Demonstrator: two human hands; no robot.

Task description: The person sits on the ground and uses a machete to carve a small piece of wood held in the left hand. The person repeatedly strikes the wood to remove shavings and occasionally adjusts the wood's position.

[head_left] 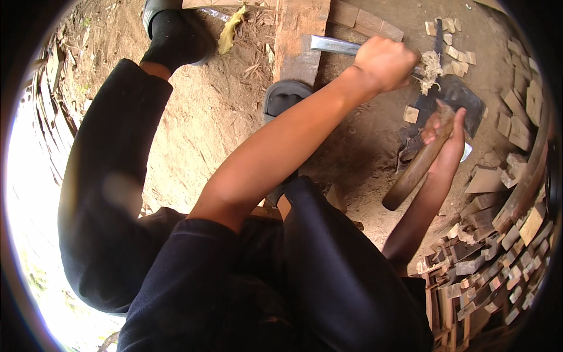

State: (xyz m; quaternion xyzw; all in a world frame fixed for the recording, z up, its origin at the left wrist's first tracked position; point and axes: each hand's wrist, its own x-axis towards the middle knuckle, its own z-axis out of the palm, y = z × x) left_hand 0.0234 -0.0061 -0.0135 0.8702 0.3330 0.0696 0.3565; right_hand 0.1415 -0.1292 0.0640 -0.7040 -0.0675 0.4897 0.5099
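Observation:
My left hand is closed in a fist around a chisel. The flat metal blade points left, its tip over a wooden plank. Pale frayed fibres stick out at the handle end, right of the fist. Lower right, my right hand grips a wooden-handled tool high on its handle, which slants down to the left. A dark, broad piece shows just beyond that hand; whether it is the tool's head I cannot tell. The two hands are apart.
My sandalled foot rests against the plank's near end. A dark toothed saw blade lies among small wood offcuts. Many wood blocks are heaped along the right. A curved wooden piece lies behind the chisel, a yellow leaf left of the plank.

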